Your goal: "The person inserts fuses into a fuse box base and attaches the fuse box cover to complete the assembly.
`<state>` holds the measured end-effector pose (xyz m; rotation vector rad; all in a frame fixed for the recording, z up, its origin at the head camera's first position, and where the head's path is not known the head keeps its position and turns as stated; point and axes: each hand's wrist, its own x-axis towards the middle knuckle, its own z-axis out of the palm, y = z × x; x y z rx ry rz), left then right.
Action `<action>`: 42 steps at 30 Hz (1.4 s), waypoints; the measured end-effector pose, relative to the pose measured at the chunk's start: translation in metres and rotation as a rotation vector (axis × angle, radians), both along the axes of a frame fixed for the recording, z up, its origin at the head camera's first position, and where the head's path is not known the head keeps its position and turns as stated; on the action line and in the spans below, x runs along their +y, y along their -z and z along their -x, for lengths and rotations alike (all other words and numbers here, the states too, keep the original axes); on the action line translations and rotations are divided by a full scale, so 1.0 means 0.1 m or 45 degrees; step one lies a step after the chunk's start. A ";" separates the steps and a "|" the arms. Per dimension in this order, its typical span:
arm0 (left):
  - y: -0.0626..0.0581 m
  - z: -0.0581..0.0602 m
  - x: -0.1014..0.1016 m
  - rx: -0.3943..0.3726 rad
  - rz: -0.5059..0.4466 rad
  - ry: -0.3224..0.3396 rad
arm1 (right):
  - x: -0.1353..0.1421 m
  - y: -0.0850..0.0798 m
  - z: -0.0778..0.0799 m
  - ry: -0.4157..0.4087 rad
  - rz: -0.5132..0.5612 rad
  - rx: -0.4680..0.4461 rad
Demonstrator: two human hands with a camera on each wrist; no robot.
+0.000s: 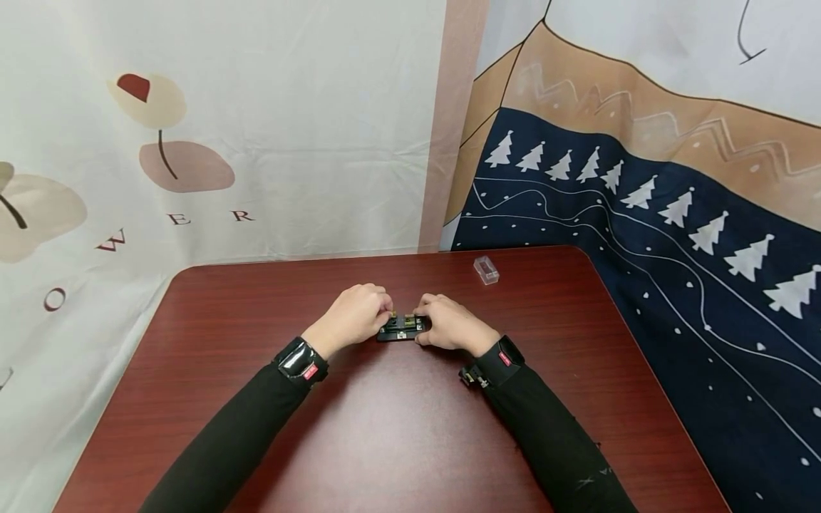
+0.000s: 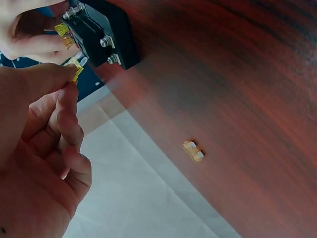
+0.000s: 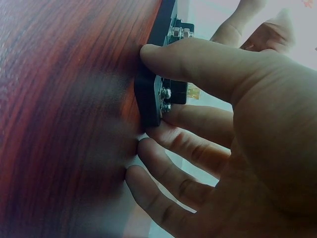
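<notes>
A black fuse block (image 1: 401,335) with silver screw terminals lies on the table between the two hands. My right hand (image 1: 449,324) grips its right end, the thumb on the near edge and the fingers at the far side, as the right wrist view shows. Between thumb and index finger, my left hand (image 1: 359,317) pinches a yellow blade fuse (image 2: 78,74), its metal prongs pointing to the block and close by it. Another yellow fuse (image 2: 61,29) and an orange one (image 2: 68,40) sit in the block. The left hand's other fingers are curled.
A loose orange blade fuse (image 2: 193,150) lies on the tabletop in the left wrist view. Farther back, to the right, stands a small clear plastic box (image 1: 487,271). Printed cloths (image 1: 321,142) hang behind the reddish-brown table (image 1: 385,442).
</notes>
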<state>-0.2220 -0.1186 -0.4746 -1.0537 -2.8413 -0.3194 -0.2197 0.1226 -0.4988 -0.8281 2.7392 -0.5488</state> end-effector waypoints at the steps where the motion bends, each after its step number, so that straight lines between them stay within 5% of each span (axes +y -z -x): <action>1: 0.00 0.00 0.00 0.001 0.000 -0.001 | 0.00 0.00 0.00 0.000 0.003 -0.001; 42: 0.06 -0.02 0.04 0.030 0.052 0.015 | 0.01 0.00 -0.01 0.001 -0.013 0.000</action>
